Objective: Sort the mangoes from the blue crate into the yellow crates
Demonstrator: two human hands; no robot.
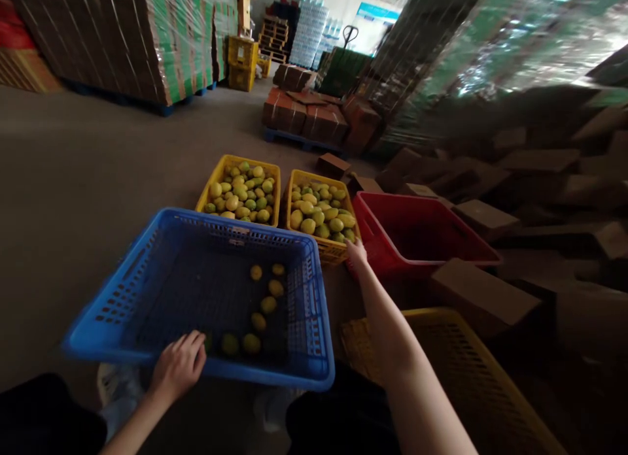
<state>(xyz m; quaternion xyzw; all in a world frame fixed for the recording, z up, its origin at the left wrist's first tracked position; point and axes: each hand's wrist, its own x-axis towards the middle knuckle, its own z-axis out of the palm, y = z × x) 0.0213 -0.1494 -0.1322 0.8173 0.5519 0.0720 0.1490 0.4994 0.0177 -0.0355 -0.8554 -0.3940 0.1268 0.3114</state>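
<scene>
My left hand [180, 365] is curled over the near rim of a large blue plastic crate [324, 337]. Just past its fingertips shows part of a greenish fruit. Several oval yellow-green fruits [268, 304] lie on the crate's floor, mostly along the right side and near edge. With my right arm stretched forward, my right hand [357, 252] grips the near right corner of a yellow crate [324, 244] full of the same fruit; some fingers are hidden. A second full yellow crate [203, 199] stands to its left, behind the blue one.
A red crate [373, 242] stands right of the full crates, and a yellow crate [454, 321] lies below my right forearm. Cardboard boxes [485, 291] are piled on the right. Farther back are boxes on a blue pallet [294, 140] and a wrapped stack [181, 43].
</scene>
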